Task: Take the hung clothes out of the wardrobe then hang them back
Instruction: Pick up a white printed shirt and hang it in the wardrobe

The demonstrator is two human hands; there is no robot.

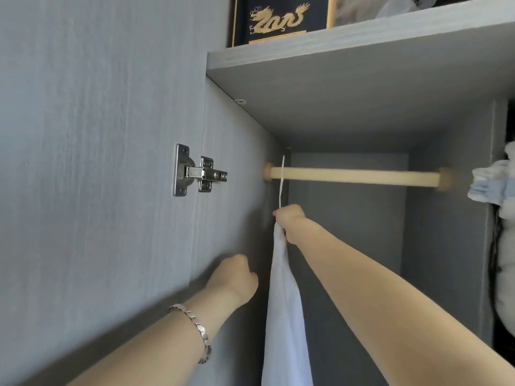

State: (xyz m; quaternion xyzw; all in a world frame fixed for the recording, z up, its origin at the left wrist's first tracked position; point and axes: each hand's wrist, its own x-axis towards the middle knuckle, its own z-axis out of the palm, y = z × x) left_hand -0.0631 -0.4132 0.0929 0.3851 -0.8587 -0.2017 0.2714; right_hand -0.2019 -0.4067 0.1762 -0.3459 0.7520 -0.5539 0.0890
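Observation:
A white garment [284, 316] hangs on a white hanger whose hook [282, 174] sits over the wooden rail [354, 176] at its left end. My right hand [288, 222] grips the hanger's neck at the top of the garment, just below the rail. My left hand [237, 277] is lower and to the left, near the wardrobe's left wall, fingers curled, beside the garment's edge; I cannot tell whether it holds anything. A bracelet is on my left wrist.
The grey wardrobe door [97, 162] stands open at left with a metal hinge [198, 174]. A shelf [348, 45] above the rail carries a dark box with a gold dragon [276, 19]. Folded pale clothes [493, 182] lie at the right edge.

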